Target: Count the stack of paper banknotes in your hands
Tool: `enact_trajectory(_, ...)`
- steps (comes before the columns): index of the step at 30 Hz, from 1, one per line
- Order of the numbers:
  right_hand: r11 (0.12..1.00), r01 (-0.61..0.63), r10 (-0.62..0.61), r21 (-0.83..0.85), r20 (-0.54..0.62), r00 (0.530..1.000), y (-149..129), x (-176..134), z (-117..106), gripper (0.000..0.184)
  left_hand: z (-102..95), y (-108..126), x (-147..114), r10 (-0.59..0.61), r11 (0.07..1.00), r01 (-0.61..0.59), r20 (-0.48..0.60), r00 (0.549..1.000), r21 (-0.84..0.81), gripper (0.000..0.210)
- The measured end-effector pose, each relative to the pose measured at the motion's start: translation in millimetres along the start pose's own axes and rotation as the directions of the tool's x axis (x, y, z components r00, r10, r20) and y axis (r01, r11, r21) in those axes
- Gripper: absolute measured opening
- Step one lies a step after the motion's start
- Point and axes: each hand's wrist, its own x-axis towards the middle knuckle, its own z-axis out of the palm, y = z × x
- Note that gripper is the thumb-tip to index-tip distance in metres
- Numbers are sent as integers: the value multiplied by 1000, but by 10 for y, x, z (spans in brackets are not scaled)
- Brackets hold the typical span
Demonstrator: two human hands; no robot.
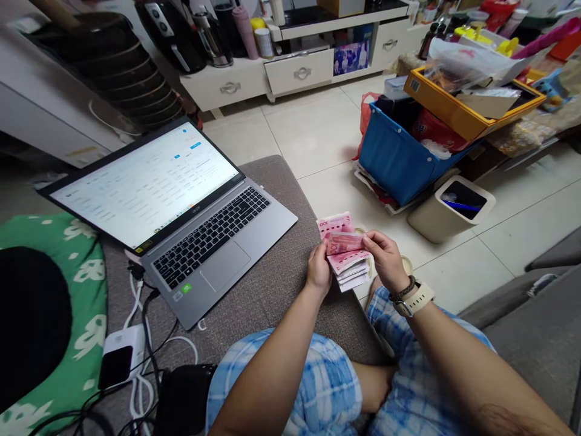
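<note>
Pink-red 100 banknotes fan out between my two hands above the edge of the grey sofa seat. My left hand is closed on the left side of the notes. With thumb and fingers, my right hand pinches the right end of an upper banknote, which lies across the others. Below them, several pale edges of a folded wad show. A braided bracelet and a watch with a beige strap are on my right wrist. To the left, an open laptop rests on the seat.
A white power bank and tangled cables lie left of my legs, near a black case. Across the tiled floor stand a beige bin, a blue box and a yellow tray. A white cabinet lines the back.
</note>
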Motion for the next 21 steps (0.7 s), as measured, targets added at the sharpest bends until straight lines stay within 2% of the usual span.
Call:
enact_trajectory(7,1000,-23,22,20,40,999,19,-6,-11,37,39,56,-59,-11,1000,10,33,999,20,30)
enact_trajectory(11,1000,-3,3,0,-22,1000,14,1,-5,35,46,59,-67,-17,999,17,21,1000,34,31)
enact_trajectory(16,1000,4,0,27,-139,990,36,32,-15,35,50,68,-79,-51,998,48,65,997,47,33)
enact_trajectory(21,1000,-14,14,3,-114,993,44,35,-18,35,50,69,-91,-59,997,56,64,996,55,36)
